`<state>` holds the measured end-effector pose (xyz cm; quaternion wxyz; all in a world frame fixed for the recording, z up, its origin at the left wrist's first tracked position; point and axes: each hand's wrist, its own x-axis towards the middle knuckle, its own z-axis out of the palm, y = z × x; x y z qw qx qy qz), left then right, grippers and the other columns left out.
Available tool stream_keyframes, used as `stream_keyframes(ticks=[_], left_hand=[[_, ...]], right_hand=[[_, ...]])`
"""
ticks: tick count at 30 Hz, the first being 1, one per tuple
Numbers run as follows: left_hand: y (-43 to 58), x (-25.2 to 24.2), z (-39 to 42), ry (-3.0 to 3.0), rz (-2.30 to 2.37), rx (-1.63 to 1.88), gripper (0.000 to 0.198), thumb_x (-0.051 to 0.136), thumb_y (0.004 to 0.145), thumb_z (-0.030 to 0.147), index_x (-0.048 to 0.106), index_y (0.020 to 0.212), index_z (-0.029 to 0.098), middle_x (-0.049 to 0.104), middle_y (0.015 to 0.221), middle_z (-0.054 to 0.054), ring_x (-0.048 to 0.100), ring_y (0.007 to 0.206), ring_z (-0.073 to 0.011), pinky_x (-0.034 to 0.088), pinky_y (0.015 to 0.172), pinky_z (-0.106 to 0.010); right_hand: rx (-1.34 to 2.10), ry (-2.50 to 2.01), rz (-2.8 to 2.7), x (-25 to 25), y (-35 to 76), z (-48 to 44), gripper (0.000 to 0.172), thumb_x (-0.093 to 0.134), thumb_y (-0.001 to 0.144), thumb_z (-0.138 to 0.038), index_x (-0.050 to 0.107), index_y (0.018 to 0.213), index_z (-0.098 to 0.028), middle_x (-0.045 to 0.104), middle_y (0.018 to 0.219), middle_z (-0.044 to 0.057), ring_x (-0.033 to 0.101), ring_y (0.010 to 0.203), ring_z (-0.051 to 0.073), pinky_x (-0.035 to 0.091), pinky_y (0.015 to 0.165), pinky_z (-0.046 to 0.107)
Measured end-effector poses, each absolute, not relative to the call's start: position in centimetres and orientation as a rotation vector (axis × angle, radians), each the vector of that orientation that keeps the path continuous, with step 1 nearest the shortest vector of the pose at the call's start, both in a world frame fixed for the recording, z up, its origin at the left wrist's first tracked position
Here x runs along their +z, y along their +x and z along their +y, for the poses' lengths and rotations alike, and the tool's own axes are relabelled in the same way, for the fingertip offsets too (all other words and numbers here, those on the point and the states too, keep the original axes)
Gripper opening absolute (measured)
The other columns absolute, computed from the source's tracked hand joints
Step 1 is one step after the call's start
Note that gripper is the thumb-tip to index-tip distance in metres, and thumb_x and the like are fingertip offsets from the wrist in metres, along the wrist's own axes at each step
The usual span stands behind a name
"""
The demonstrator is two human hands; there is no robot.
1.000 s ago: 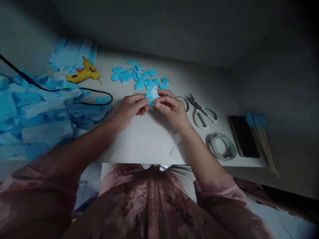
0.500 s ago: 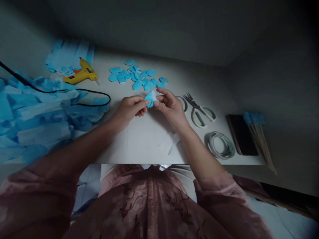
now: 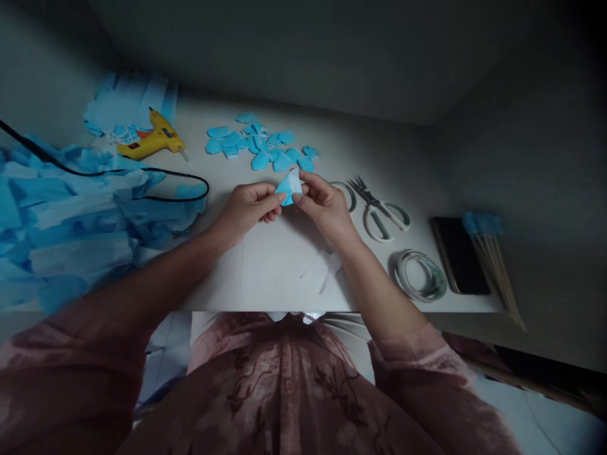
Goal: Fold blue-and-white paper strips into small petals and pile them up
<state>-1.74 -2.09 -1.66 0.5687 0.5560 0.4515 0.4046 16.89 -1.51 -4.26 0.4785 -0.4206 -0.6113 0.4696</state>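
A small blue and white piece of fabric, with a folded-looking pointed top, is held between both hands over the white table. My left hand pinches its lower left edge between thumb and fingers. On the other side my right hand grips it, thumb at the lower right and index finger behind the upper edge. Just beyond the hands lie several cut blue pieces in a loose cluster.
Left: a heap of blue sheets, a black cable, a yellow glue gun and stacked masks. Right: scissors, tape rolls, a dark phone and blue-topped sticks. Clear scraps lie near the front.
The right index finger has shifted slightly down along the piece, and more of its pale right side shows. Both hands still hold it in nearly the same place.
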Motion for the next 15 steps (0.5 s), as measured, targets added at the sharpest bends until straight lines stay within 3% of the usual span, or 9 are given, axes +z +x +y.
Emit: stream_keyframes(ticks=[6, 9, 15], left_hand=[[-1.67, -1.66, -2.16, 1.326, 1.052, 0.955, 0.025, 0.075, 0.080, 0.035, 0.063, 0.070, 0.016, 0.063, 0.063, 0.000, 0.052, 0.053, -0.0075, 0.041, 0.054, -0.022], [-1.60, -1.56, -2.26, 1.322, 1.051, 0.966, 0.034, 0.073, 0.085, 0.044, 0.063, 0.069, 0.015, 0.064, 0.064, -0.002, 0.054, 0.054, -0.0086, 0.042, 0.054, -0.023], [-1.45, -1.64, -2.04, 1.157, 1.034, 0.999, 0.064, 0.044, 0.095, 0.072, 0.062, 0.071, 0.016, 0.068, 0.065, -0.008, 0.058, 0.054, -0.0141, 0.045, 0.054, -0.027]], right_hand=[[1.137, -1.029, -1.498, -4.24, 16.73, -1.67, 0.058, 0.078, 0.079, -0.060, 0.069, 0.126, -0.027, 0.064, 0.083, -0.001, 0.060, 0.076, 0.015, 0.059, 0.075, 0.034], [1.131, -1.034, -1.502, -4.11, 16.66, -1.74, 0.056, 0.077, 0.079, -0.061, 0.070, 0.124, -0.027, 0.063, 0.083, -0.001, 0.059, 0.075, 0.015, 0.057, 0.073, 0.033], [1.110, -1.029, -1.478, -4.05, 16.66, -1.72, 0.056, 0.078, 0.078, -0.061, 0.070, 0.122, -0.027, 0.063, 0.084, 0.000, 0.058, 0.075, 0.016, 0.055, 0.069, 0.032]])
